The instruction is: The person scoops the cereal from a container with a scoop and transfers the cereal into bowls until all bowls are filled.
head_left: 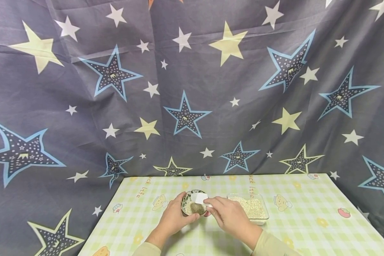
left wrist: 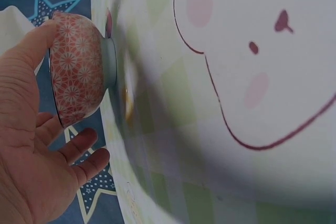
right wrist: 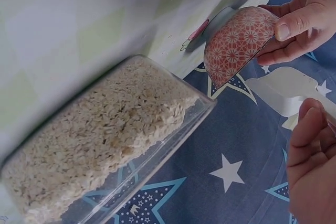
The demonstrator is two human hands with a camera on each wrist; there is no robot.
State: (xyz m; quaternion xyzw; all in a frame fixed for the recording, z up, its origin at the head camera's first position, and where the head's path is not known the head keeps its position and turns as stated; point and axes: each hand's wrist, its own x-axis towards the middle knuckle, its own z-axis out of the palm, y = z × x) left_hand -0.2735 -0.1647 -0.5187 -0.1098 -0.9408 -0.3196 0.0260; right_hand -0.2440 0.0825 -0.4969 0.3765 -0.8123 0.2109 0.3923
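My left hand (head_left: 174, 217) holds a small bowl by its rim, thumb on the near side and fingers round the far left. The bowl (left wrist: 79, 69) has a red-and-white floral outside and a leafy patterned inside. Pale flakes and a dark greenish-brown heap (head_left: 197, 208) lie in it. My right hand (head_left: 228, 215) grips the handle of a white plastic scoop (right wrist: 286, 88), its head over the bowl's opening. To the right, just beyond the right hand, stands a clear rectangular container (head_left: 266, 212) of oat flakes (right wrist: 110, 129).
A green-and-white checked cloth with cartoon prints covers the table (head_left: 307, 209). Behind its far edge hangs a dark curtain (head_left: 204, 78) with stars. The container's clear wall rises above the oats beside the right forearm.
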